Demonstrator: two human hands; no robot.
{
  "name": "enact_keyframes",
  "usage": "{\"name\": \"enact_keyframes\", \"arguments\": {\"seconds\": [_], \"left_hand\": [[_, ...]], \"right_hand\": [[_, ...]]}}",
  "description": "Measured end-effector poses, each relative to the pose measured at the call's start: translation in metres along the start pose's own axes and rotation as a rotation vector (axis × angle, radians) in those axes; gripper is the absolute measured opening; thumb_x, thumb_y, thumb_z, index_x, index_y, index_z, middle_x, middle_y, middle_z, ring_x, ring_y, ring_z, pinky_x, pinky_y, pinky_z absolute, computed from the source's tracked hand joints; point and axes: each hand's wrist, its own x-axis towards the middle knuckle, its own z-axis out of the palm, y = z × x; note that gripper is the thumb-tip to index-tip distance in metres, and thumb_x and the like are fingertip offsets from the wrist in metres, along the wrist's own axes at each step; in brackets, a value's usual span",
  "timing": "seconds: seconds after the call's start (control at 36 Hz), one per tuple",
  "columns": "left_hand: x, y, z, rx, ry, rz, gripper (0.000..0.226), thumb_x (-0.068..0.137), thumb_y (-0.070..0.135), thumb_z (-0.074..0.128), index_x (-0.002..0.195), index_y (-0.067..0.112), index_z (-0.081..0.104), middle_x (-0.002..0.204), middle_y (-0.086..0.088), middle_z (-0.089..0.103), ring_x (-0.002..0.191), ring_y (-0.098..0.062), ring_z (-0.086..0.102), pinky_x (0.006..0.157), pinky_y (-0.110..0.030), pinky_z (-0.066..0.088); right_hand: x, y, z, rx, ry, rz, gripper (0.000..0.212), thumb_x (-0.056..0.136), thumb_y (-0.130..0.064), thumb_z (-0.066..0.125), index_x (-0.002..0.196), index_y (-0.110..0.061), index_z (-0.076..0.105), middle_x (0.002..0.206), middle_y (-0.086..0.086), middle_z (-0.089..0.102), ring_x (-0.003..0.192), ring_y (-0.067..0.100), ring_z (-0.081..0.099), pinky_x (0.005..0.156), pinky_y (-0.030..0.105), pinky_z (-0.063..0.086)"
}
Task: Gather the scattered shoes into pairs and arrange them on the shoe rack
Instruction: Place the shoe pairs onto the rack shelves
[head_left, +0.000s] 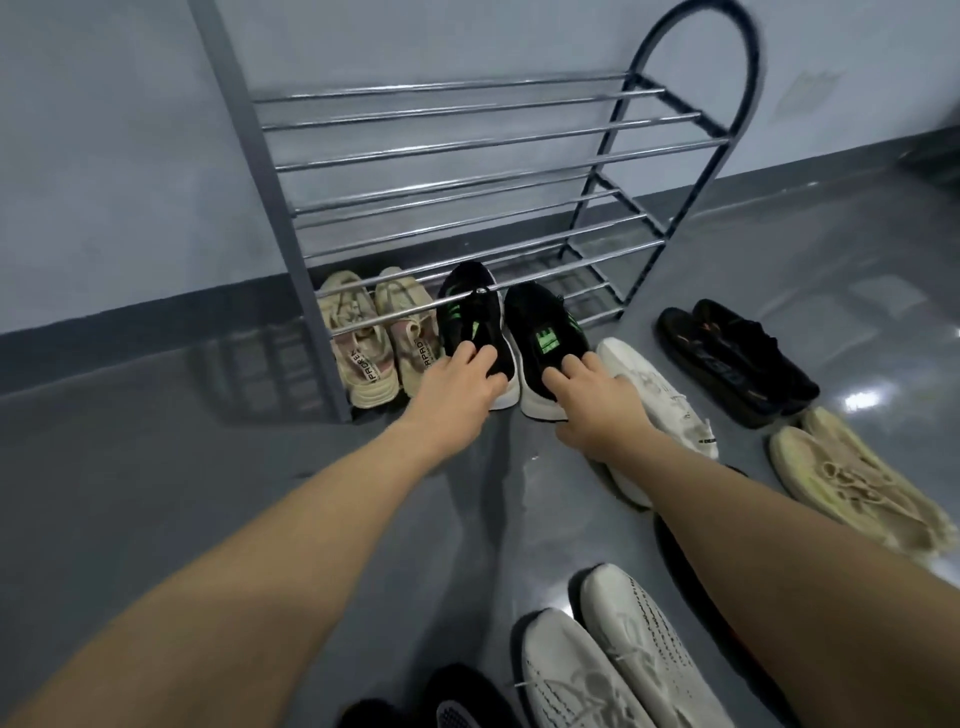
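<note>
Two hands (460, 376) (589, 392) are each gripping a black sneaker's (470, 317) (543, 332) heel, sliding the pair together onto the rack's (467, 283) bottom shelf.

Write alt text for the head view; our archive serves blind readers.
Left hand and right hand each grip a black-and-green sneaker at the shoe rack, beside a beige pair; more shoes lie on the floor.

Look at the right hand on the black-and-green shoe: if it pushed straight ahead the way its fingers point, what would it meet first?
Probably the shoe rack's low front bar, beyond the right hand and its shoe; depth is unclear.
</note>
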Motion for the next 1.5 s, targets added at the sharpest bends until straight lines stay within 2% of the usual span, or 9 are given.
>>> {"name": "enact_keyframes", "arguments": {"seconds": [0.19, 0.28, 0.36, 0.67, 0.92, 1.11, 1.22, 1.39, 1.5], "left_hand": [[0.01, -0.009, -0.013, 0.029, -0.062, 0.009, 0.034, 0.08, 0.025, 0.071, 0.111, 0.016, 0.06, 0.112, -0.005, 0.05, 0.104, -0.025, 0.048, 0.065, -0.028, 0.028], [0.023, -0.005, -0.004, 0.004, -0.081, -0.012, 0.043, 0.094, 0.029, 0.053, 0.133, 0.015, 0.044, 0.129, -0.004, 0.038, 0.12, -0.025, 0.036, 0.076, -0.03, 0.034], [0.035, 0.001, 0.003, -0.032, -0.064, -0.079, 0.047, 0.094, 0.03, 0.052, 0.137, 0.016, 0.04, 0.131, -0.003, 0.036, 0.122, -0.023, 0.033, 0.085, -0.03, 0.038], [0.109, 0.022, 0.048, -0.017, -0.14, -0.31, 0.043, 0.094, 0.022, 0.052, 0.134, 0.015, 0.042, 0.13, -0.005, 0.035, 0.121, -0.025, 0.034, 0.075, -0.031, 0.043], [0.157, 0.026, 0.086, 0.034, -0.162, -0.482, 0.044, 0.093, 0.017, 0.052, 0.136, 0.013, 0.04, 0.13, -0.007, 0.034, 0.121, -0.026, 0.034, 0.066, -0.029, 0.032], [0.164, 0.025, 0.106, 0.021, -0.193, -0.541, 0.045, 0.094, 0.02, 0.049, 0.138, 0.013, 0.04, 0.129, -0.009, 0.038, 0.12, -0.027, 0.036, 0.063, -0.03, 0.032], [0.16, 0.028, 0.118, 0.042, -0.179, -0.57, 0.042, 0.088, 0.018, 0.06, 0.128, 0.012, 0.05, 0.116, -0.011, 0.047, 0.109, -0.028, 0.046, 0.055, -0.03, 0.028], [0.172, 0.028, 0.134, 0.093, -0.251, -0.576, 0.057, 0.09, 0.023, 0.053, 0.143, 0.017, 0.031, 0.125, -0.01, 0.038, 0.118, -0.029, 0.038, 0.087, -0.037, 0.038], [0.172, 0.022, 0.14, 0.142, -0.288, -0.565, 0.067, 0.087, 0.03, 0.057, 0.145, 0.016, 0.027, 0.136, -0.012, 0.033, 0.129, -0.032, 0.03, 0.11, -0.051, 0.022]], "right_hand": [[0.011, 0.005, -0.004, -0.018, 0.006, -0.004, 0.039, 0.08, -0.021, 0.062, 0.113, -0.02, 0.043, 0.114, 0.0, 0.043, 0.111, 0.022, 0.039, 0.066, 0.034, 0.032], [0.022, 0.015, 0.001, -0.014, 0.014, -0.026, 0.037, 0.081, -0.019, 0.06, 0.114, -0.019, 0.043, 0.115, 0.0, 0.043, 0.111, 0.022, 0.039, 0.066, 0.032, 0.032], [0.035, 0.03, 0.009, 0.021, 0.022, -0.049, 0.036, 0.082, -0.015, 0.059, 0.114, -0.018, 0.043, 0.114, 0.002, 0.043, 0.112, 0.023, 0.038, 0.067, 0.033, 0.036], [0.103, 0.084, 0.06, 0.091, 0.112, -0.152, 0.042, 0.08, -0.006, 0.059, 0.115, -0.019, 0.041, 0.114, 0.002, 0.04, 0.113, 0.024, 0.036, 0.069, 0.034, 0.034], [0.167, 0.112, 0.097, 0.125, 0.166, -0.247, 0.046, 0.082, -0.004, 0.055, 0.122, -0.019, 0.04, 0.119, 0.004, 0.04, 0.115, 0.024, 0.035, 0.068, 0.032, 0.033], [0.195, 0.122, 0.11, 0.241, 0.205, -0.33, 0.047, 0.079, 0.001, 0.054, 0.122, -0.015, 0.045, 0.117, 0.007, 0.043, 0.114, 0.027, 0.036, 0.083, 0.035, 0.038], [0.201, 0.12, 0.122, 0.293, 0.244, -0.362, 0.046, 0.077, 0.004, 0.056, 0.12, -0.012, 0.048, 0.117, 0.012, 0.043, 0.109, 0.031, 0.037, 0.084, 0.037, 0.04], [0.207, 0.114, 0.144, 0.301, 0.135, -0.352, 0.059, 0.078, -0.001, 0.059, 0.131, -0.016, 0.04, 0.144, 0.009, 0.029, 0.131, 0.033, 0.025, 0.113, 0.049, 0.023], [0.216, 0.111, 0.147, 0.289, 0.075, -0.361, 0.067, 0.077, -0.009, 0.063, 0.136, -0.02, 0.033, 0.147, 0.003, 0.03, 0.138, 0.026, 0.02, 0.115, 0.056, 0.013]]}}
